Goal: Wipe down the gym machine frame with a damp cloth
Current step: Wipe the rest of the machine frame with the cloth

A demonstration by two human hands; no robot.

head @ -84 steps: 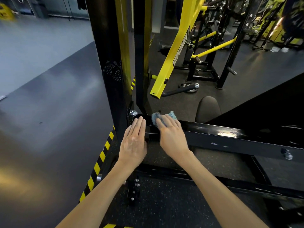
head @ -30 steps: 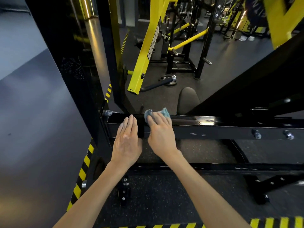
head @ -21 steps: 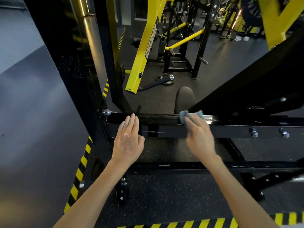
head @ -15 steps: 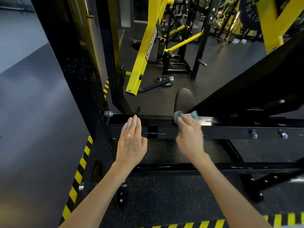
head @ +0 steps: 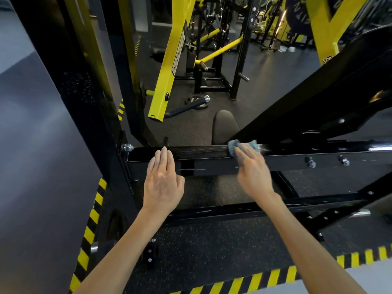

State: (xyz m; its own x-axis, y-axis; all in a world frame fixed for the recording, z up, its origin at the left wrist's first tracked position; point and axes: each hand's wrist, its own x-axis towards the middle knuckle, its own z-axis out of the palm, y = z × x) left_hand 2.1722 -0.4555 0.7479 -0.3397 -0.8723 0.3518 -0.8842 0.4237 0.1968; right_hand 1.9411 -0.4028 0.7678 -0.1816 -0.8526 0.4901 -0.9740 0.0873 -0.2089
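A slanted yellow beam (head: 167, 66) ends above the dark rubber floor (head: 212, 251); a weight plate (head: 196, 101) lies just beyond it. Yellow-black hazard stripes (head: 89, 228) edge the floor.

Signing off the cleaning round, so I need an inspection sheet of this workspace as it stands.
Surface: black frame beam, top streaked between the hands.
Job's things: blue cloth on the beam's top.
Clutter: weight plate on the floor beyond.
Grippers: left hand flat against the beam; right hand presses the cloth, fingers straight.
Cables: nothing seen.
Surroundings: yellow machine arm, hazard tape on the floor.
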